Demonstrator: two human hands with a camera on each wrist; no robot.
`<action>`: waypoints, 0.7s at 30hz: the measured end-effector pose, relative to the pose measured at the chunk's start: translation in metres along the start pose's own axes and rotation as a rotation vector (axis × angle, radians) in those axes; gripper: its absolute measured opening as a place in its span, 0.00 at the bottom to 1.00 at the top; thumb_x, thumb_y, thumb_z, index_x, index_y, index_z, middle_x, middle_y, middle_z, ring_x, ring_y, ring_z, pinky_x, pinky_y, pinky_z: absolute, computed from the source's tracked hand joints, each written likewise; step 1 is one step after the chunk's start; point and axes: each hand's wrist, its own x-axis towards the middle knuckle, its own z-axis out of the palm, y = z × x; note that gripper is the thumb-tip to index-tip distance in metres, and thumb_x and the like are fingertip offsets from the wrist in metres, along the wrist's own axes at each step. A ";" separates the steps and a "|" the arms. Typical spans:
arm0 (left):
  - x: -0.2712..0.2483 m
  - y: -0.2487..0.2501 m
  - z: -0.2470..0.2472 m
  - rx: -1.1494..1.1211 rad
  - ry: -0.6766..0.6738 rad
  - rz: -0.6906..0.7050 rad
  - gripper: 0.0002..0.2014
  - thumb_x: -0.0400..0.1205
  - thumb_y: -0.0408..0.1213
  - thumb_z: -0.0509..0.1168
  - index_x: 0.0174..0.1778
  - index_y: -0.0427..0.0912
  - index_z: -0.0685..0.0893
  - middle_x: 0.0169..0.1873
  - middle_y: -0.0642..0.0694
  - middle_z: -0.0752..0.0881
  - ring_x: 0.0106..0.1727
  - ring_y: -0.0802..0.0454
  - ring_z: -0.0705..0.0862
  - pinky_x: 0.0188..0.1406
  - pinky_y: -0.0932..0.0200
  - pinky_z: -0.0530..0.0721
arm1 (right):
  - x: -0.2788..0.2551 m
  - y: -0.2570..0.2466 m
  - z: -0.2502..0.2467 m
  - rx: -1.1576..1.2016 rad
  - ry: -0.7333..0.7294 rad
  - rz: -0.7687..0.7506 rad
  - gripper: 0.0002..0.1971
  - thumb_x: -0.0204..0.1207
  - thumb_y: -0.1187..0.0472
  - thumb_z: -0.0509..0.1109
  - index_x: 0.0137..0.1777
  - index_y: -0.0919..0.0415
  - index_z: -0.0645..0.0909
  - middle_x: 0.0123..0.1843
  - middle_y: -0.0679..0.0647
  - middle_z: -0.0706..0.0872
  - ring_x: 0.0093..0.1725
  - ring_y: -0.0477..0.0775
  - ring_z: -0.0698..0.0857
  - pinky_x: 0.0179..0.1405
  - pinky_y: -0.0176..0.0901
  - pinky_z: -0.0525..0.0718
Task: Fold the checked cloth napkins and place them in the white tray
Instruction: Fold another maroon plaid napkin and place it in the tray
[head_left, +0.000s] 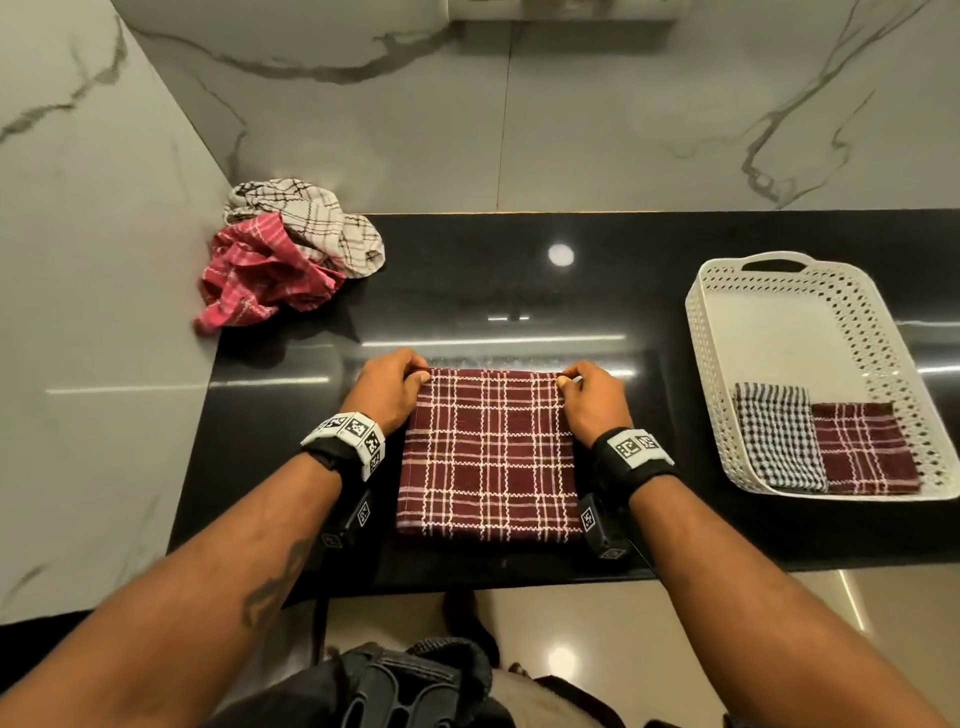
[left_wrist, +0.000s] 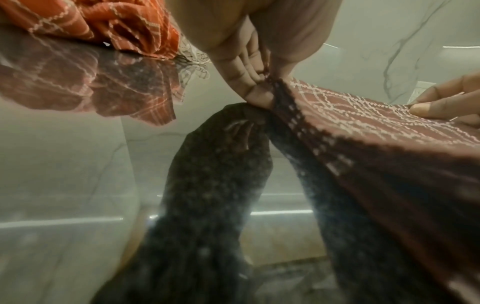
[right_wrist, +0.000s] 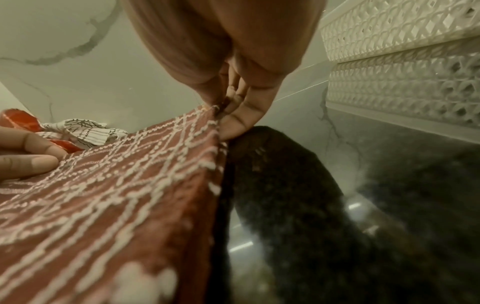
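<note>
Nearest the counter's front edge lies the maroon cloth napkin with white checked lines (head_left: 488, 452), flat on the glossy black stone countertop (head_left: 270, 431), squared into a rectangle that looks already doubled over. At its far edge the left hand (head_left: 387, 387) pinches the left corner between thumb and curled fingers, and the right hand (head_left: 597, 400) pinches the right corner the same way; both wrist views show the cloth nipped at the fingertips.

The risk, I'd say, is the layers slipping apart if 1 corner is lifted or released ahead of the other, leaving a skewed fold; the polished stone could also let the whole napkin slide.

Further right, the white perforated plastic tray (head_left: 711, 322) holds 2 folded napkins side by side at its near end. Far left, against the marble-look wall, a crumpled pink checked napkin (head_left: 260, 270) and a crumpled cream checked napkin (head_left: 317, 218) wait in a heap.
</note>
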 end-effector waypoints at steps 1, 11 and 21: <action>0.002 0.000 0.000 0.014 -0.007 -0.003 0.03 0.84 0.39 0.67 0.49 0.46 0.86 0.45 0.49 0.89 0.48 0.51 0.84 0.55 0.56 0.81 | 0.001 -0.002 0.000 -0.009 -0.001 0.004 0.06 0.85 0.58 0.65 0.50 0.55 0.84 0.47 0.55 0.89 0.47 0.55 0.87 0.49 0.46 0.84; 0.006 0.007 -0.001 0.205 -0.028 -0.009 0.08 0.83 0.46 0.66 0.54 0.48 0.83 0.48 0.46 0.85 0.55 0.45 0.84 0.57 0.47 0.84 | -0.005 -0.014 0.000 -0.269 0.031 -0.024 0.06 0.82 0.63 0.63 0.57 0.60 0.75 0.54 0.62 0.85 0.53 0.65 0.84 0.49 0.52 0.81; -0.054 0.027 0.045 0.642 -0.295 0.417 0.33 0.89 0.55 0.47 0.88 0.46 0.49 0.88 0.47 0.47 0.88 0.48 0.46 0.87 0.48 0.42 | -0.062 -0.019 0.038 -0.707 -0.526 -0.441 0.41 0.85 0.34 0.44 0.87 0.56 0.32 0.86 0.54 0.27 0.86 0.57 0.30 0.83 0.68 0.33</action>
